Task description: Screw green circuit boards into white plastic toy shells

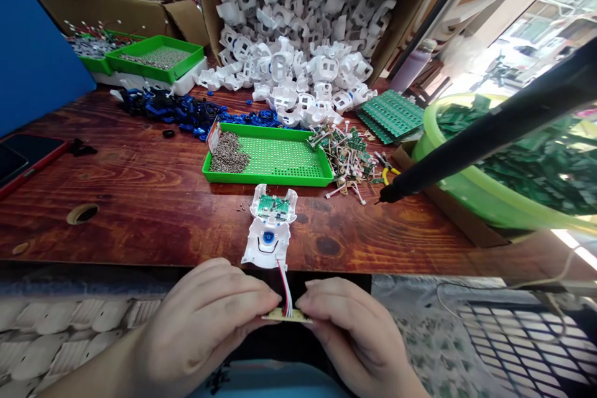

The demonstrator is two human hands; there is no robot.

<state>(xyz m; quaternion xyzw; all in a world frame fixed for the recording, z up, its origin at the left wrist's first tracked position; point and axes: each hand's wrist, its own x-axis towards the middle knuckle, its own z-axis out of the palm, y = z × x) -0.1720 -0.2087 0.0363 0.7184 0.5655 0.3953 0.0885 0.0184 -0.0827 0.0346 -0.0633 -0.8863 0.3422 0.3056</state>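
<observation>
Both my hands are below the table's front edge, pinching one small circuit board [285,316] between them. My left hand [205,317] grips its left end, my right hand [349,333] its right end. Red and white wires [283,283] run up from the board to a white plastic housing [269,227] lying on the wooden table [140,199]. The housing holds a green circuit board and a blue button.
A green tray [280,158] with small screws lies behind the housing. Farther back are a heap of white housings [298,74], blue parts [186,112], wired boards [347,155], green board panels [392,115], a green basin [471,199], a black tool [489,130] and a phone [21,158].
</observation>
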